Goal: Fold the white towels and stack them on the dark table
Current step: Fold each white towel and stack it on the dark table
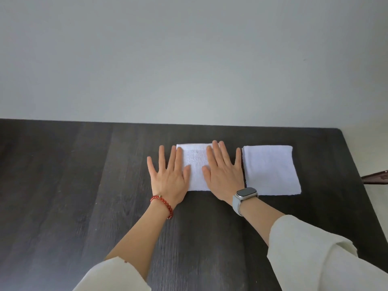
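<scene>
Both hands flat, gripping nothing: left hand point(168, 175) and right hand point(223, 173) are pressing a folded towel point(196, 162) near the dark table point(63, 185) far edge; second folded towel point(271, 170) is lying just beside it, toward the far right corner.

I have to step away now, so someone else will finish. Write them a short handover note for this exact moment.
Left hand: flat, fingers straight, pressing the left edge of the folded towel.
Right hand: flat, pressing its right part.
A second folded towel lies just to the right on the dark table, apart from the first.
Done: both towels look folded.
Left: stack one on the other.
</scene>
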Tool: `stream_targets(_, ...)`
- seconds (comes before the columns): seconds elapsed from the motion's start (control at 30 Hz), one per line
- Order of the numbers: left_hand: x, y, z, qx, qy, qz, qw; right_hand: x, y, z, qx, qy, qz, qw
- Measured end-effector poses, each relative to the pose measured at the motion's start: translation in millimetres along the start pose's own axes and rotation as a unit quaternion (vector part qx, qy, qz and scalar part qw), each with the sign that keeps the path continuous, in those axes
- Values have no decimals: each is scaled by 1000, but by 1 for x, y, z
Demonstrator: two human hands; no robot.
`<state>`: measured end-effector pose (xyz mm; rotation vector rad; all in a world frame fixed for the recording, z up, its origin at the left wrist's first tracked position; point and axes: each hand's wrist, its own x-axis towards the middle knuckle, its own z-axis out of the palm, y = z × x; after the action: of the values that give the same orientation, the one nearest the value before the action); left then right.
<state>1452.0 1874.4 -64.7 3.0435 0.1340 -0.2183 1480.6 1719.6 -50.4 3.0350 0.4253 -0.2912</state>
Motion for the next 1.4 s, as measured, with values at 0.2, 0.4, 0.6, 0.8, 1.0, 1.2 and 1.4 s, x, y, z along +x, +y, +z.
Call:
stream_targets(0.2, -14, 20, -46, -15, 17, -28, 999, -35, 11, -48, 135, 44, -16, 990)
stream_targets(0.4, -96, 95, -77, -181, 15, -3, 983, -152, 81, -81, 416, 18, 113, 902)
stream_targets(0.6, -223, 238, -99, -243, 4, 125, 962, -334, 192, -75, 433, 72, 236, 867)
stream_targets(0.8, -405, 413, -81, -234, -44, 293, 926, -601, 293, -32, 419, 114, 384, 815)
stream_targets(1.0, -603, 593, -50, -211, -115, 490, 838, -870, 360, 14, 416, 177, 543, 708)
stream_targets(1.2, -777, 732, -31, -157, -161, 666, 712, -1063, 394, 43, 386, 249, 692, 557)
stream_targets(1.4, -920, 849, 8, -112, -201, 751, 619, -1213, 437, 81, 353, 282, 769, 453)
